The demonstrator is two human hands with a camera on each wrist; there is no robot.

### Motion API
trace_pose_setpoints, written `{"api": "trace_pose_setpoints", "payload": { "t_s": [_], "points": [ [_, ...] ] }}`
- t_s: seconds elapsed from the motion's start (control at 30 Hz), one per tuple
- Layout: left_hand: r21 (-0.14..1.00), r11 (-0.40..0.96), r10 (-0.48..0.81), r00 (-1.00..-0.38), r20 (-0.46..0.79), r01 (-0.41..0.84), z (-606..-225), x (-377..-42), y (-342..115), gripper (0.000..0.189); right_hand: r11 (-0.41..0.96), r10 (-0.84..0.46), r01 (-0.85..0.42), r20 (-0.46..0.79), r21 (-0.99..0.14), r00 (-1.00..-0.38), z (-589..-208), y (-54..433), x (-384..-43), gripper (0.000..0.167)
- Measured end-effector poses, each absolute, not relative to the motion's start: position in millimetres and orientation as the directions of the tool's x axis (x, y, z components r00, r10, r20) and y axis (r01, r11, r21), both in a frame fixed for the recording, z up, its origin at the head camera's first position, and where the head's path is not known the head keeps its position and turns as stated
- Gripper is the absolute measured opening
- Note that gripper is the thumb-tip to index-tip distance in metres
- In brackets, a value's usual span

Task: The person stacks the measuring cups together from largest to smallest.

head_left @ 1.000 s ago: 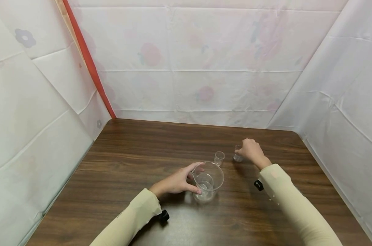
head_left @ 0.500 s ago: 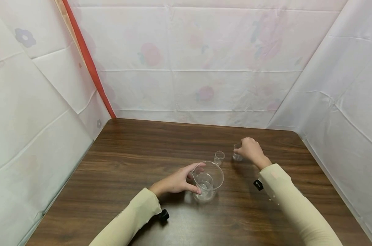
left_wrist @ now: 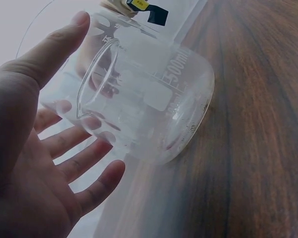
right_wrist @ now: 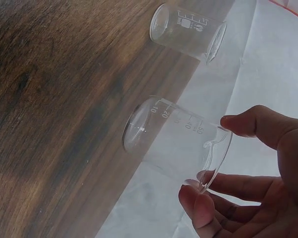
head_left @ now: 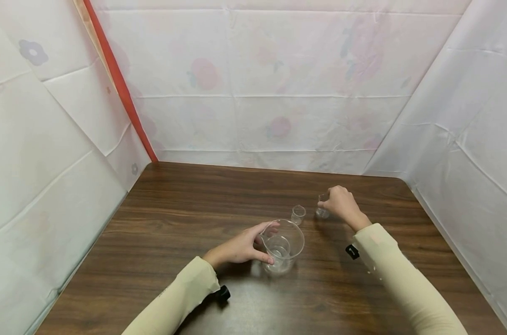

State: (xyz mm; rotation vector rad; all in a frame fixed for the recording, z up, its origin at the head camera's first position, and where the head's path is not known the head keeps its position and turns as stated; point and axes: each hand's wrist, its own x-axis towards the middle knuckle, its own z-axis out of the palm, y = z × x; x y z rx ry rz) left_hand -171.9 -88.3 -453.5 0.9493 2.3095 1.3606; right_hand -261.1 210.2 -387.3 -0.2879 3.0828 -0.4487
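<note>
A large glass beaker (head_left: 296, 249) marked 500ml stands on the table, with a smaller beaker (head_left: 278, 245) nested inside it. My left hand (head_left: 239, 246) holds the large beaker from its left side, thumb on the near wall and fingers round the far one. In the left wrist view the inner beaker's rim shows through the glass wall. Farther right, my right hand (head_left: 341, 203) pinches a small graduated beaker (right_wrist: 171, 139) by its rim, thumb on one side and fingers on the other. Another, smaller beaker (head_left: 298, 215) stands just left of it, behind the large one.
The brown wood-grain table (head_left: 186, 200) ends at a pale patterned curtain (head_left: 253, 121) behind, with white sheeting on both sides. A red strip (head_left: 123, 88) runs down the back left corner. Each sleeve cuff carries a black wrist camera (head_left: 223, 294).
My right hand has shifted the small graduated beaker very slightly left and back, towards the other small beaker. The left hand and the large beaker have stayed in place.
</note>
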Motion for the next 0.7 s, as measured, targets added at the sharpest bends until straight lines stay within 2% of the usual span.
{"api": "trace_pose_setpoints", "payload": {
  "t_s": [0.7],
  "points": [
    [0.842, 0.348, 0.681, -0.728, 0.076, 0.413, -448, -171, -88, 0.088, 0.931, -0.201, -0.224, 0.107, -0.287, -0.974, -378, 201, -250, 0.047]
  ]
}}
